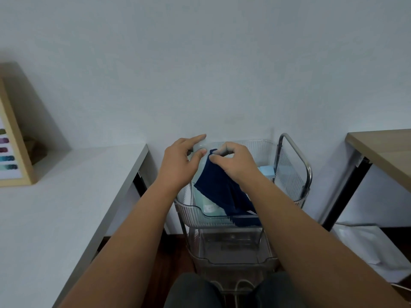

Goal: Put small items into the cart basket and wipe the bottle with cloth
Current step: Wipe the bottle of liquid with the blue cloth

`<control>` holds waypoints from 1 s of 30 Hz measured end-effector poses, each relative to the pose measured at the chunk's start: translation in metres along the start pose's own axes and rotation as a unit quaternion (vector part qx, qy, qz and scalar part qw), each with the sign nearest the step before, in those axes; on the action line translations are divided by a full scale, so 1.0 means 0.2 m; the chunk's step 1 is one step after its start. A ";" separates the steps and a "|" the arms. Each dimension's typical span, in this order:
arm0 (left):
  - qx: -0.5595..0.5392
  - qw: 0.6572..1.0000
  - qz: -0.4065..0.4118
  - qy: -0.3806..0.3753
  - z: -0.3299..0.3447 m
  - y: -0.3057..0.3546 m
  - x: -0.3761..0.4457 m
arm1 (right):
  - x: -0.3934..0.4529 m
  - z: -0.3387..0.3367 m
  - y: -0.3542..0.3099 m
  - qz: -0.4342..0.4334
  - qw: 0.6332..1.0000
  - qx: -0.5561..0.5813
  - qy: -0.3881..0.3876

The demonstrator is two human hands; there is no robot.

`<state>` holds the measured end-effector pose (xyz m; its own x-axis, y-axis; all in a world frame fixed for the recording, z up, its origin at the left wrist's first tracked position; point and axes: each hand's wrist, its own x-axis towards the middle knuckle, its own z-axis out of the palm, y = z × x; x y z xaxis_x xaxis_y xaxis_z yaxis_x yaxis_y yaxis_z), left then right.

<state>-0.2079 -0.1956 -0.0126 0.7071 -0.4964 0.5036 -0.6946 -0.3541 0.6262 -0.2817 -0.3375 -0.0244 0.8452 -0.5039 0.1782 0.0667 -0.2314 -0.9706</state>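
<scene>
- right hand [233,161] pinched the dark blue cloth [224,192], draped over the bottle [208,205]
- left hand [180,161] was loose, fingers spread beside it
- bottle stood in the cart's top basket [195,215]

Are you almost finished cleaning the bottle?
Partly. A light blue box already sits in the top cart basket. The right hand pinches the dark blue cloth draped over the pale bottle, with the left hand at the bottle's top. Wiping looks under way, not finished.
</scene>
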 end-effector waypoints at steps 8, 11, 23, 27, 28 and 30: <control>0.113 0.991 -0.076 -0.021 0.08 0.03 -0.07 | -0.08 -0.19 0.15 0.094 0.946 0.303 0.068; 0.099 0.990 -0.102 0.000 0.10 0.06 -0.04 | -0.11 -0.20 0.18 0.078 0.933 0.342 0.079; 0.029 0.964 -0.247 0.092 0.16 0.02 0.02 | -0.16 -0.07 0.14 0.054 0.895 0.442 -0.026; -0.024 0.956 -0.264 0.124 0.15 0.04 0.04 | -0.17 0.14 0.17 0.048 0.938 0.342 -0.030; -0.046 0.954 -0.265 0.132 0.14 0.04 0.05 | -0.18 0.17 0.19 0.012 0.964 0.266 -0.018; -0.086 0.950 -0.259 0.150 0.12 0.05 0.05 | -0.18 0.21 0.23 -0.059 0.991 0.117 0.017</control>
<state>-0.2113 -0.2225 -0.0158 0.9719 -0.0339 0.2329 -0.2303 -0.3417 0.9112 -0.2875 -0.2954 -0.0813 0.8067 -0.5129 0.2934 0.2875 -0.0931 -0.9532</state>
